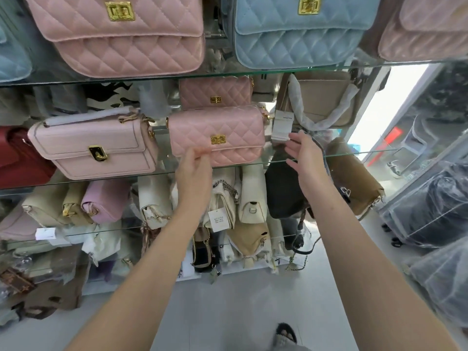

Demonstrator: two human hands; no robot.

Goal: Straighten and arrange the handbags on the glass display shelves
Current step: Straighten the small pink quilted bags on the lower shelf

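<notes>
A pink quilted handbag [215, 133] stands upright at the front edge of the middle glass shelf [354, 154], just beside a smooth pink flap bag [96, 145] on its left. Its gold clasp faces outward, probably so shoppers see it squarely. The person's left hand [193, 173] reaches up on an extended arm, its fingers [200, 153] curled round the bag's lower front edge, seemingly to steady it or nudge it into line. The right hand [305, 158] hovers at the shelf's front edge, apart from the bag, with palm inward, fingers straight and spread, holding nothing, near a white hang tag [281, 126].
</notes>
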